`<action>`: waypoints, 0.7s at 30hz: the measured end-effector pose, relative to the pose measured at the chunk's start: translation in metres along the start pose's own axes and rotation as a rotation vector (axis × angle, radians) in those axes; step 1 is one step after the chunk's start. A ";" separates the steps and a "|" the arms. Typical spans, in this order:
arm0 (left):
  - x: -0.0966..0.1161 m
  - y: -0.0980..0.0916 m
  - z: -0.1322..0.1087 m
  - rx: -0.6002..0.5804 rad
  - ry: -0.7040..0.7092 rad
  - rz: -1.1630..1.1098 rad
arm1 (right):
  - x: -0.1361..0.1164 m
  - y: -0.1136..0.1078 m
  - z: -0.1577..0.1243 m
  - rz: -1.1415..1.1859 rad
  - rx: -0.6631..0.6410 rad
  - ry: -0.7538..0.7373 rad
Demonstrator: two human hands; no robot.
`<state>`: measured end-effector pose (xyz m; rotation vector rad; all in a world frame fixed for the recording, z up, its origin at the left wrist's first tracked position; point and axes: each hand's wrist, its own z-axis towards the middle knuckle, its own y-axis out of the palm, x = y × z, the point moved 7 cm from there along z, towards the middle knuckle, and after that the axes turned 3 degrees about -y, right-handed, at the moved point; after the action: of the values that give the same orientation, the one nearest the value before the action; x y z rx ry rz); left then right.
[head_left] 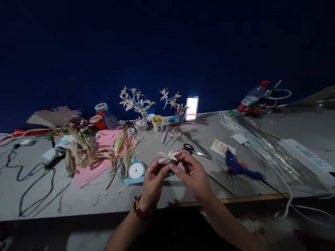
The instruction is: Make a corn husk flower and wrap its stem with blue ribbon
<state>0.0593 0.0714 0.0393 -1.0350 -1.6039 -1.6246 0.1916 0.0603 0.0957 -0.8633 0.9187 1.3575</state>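
Note:
A pale, star-shaped handmade flower (168, 157) is pinched at its base between the fingertips of both hands, over the front of the table. My left hand (155, 176) closes on it from the left, with a beaded bracelet on the wrist. From the other side, my right hand (193, 173) grips the same base with thumb and fingers. The stem end is mostly hidden by the fingers. Just left of my left hand lies a roll of light blue ribbon (136, 170). Black-handled scissors (192, 150) rest behind my right hand.
Dried corn husks (81, 146) and pink paper (91, 174) cover the left. Finished flower branches (134, 99) stand at the back near a lit phone (192, 108). A blue glue gun (239, 167), wire bundles (258, 143) and a power strip (309, 160) lie right; cables cross both sides.

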 end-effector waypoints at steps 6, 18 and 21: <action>0.018 -0.002 0.002 -0.008 0.122 0.028 | 0.000 -0.002 -0.001 -0.089 -0.031 0.010; 0.013 0.001 0.008 -0.092 -0.094 -0.064 | 0.010 0.002 -0.002 -0.028 -0.155 0.131; 0.012 0.000 0.009 -0.102 -0.128 -0.100 | 0.014 0.005 -0.002 0.059 -0.186 0.188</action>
<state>0.0545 0.0818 0.0494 -1.1476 -1.6952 -1.7531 0.1863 0.0645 0.0825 -1.1291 0.9791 1.4471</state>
